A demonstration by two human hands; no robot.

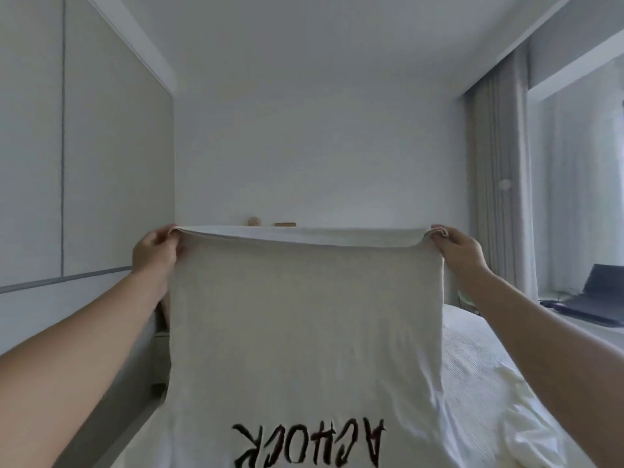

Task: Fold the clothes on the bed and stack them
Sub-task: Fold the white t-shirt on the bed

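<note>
Pale bedroom: grey wardrobe panels (84,157) on the left, white back wall, beige curtain (496,184) and a bright window on the right. A dark laptop (594,298) sits open on the sill beside the bed. The bed (472,359) runs along the lower right, covered in white ribbed bedding, with a rumpled white sheet (513,417) bunched near the lower right corner.

You hold a white T-shirt (304,315) up in the air in front of you, above the bed, stretched flat between both hands. It hangs upside down: the black lettering (307,442) near the bottom edge reads inverted.

Your left hand (155,255) pinches the top left corner of the hem, fingers curled round the fabric edge. Your right hand (456,251) pinches the top right corner likewise, thumb and fingers closed on the cloth. Both forearms reach forward, well apart. Two small objects on the ledge behind the shirt are too small to identify.
</note>
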